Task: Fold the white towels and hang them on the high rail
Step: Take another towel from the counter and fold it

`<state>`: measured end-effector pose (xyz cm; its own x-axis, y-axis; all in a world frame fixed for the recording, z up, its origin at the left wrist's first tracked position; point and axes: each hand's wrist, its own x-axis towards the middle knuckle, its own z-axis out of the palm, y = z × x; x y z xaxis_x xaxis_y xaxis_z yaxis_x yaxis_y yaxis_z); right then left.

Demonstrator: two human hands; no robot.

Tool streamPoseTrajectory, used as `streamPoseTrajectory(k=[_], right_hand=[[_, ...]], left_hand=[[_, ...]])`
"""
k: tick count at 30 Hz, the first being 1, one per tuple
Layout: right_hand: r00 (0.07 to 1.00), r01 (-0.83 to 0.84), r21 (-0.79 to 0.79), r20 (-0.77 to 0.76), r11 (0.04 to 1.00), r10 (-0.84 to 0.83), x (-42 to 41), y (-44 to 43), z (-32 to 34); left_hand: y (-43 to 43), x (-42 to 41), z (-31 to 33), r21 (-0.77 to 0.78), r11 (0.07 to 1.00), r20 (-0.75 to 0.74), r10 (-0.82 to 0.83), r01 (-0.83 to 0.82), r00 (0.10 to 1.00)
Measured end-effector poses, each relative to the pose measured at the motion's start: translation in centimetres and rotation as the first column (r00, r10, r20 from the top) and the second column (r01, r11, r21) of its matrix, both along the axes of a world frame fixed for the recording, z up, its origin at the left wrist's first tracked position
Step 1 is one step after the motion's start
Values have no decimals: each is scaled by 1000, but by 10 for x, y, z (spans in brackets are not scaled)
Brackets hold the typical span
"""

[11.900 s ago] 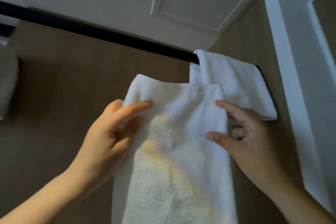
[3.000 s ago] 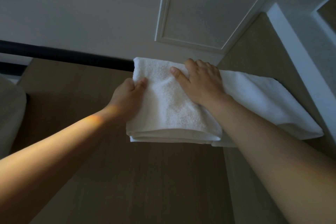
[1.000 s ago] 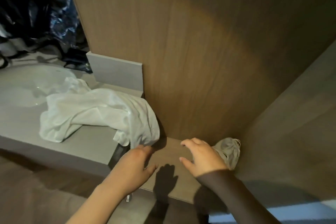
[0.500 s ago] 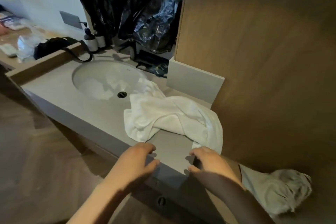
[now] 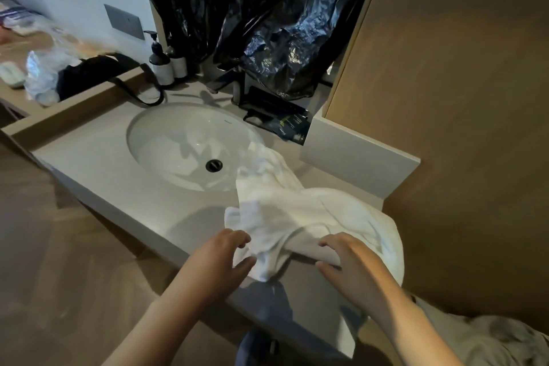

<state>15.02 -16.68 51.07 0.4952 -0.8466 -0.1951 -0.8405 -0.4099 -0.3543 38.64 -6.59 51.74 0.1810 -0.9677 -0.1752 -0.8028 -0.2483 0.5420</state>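
Observation:
A crumpled white towel (image 5: 300, 214) lies on the grey vanity counter (image 5: 124, 175), to the right of the sink, with one end trailing over the basin's rim. My left hand (image 5: 222, 261) holds the towel's near left corner between its curled fingers and thumb. My right hand (image 5: 350, 267) takes the near fold a little to the right, fingers over it and thumb under. The high rail and the towels hung on it are out of view.
An oval white sink (image 5: 190, 142) is set in the counter. Pump bottles (image 5: 162, 64) and a black tray (image 5: 279, 120) stand behind it, under black plastic sheeting (image 5: 267, 24). A wooden wall (image 5: 460, 98) rises on the right, with a grey cloth (image 5: 487, 339) low beside it.
My view dropped from the rail, where I set a folded towel, to the vanity. In the last half second both hands moved from the counter's edge onto the crumpled towel.

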Motion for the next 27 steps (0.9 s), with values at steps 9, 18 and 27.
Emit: streamPoseTrajectory(k=[9, 18, 27], right_hand=[[996, -29, 22, 84, 999, 27, 42, -93, 5], [993, 61, 92, 98, 994, -70, 59, -139, -7], [919, 354, 164, 124, 921, -375, 60, -137, -8]], left_hand=[[-94, 37, 1, -16, 999, -9, 44, -44, 999], [-165, 50, -5, 3, 999, -17, -51, 51, 999], [-244, 69, -20, 59, 945, 33, -324, 322, 945]])
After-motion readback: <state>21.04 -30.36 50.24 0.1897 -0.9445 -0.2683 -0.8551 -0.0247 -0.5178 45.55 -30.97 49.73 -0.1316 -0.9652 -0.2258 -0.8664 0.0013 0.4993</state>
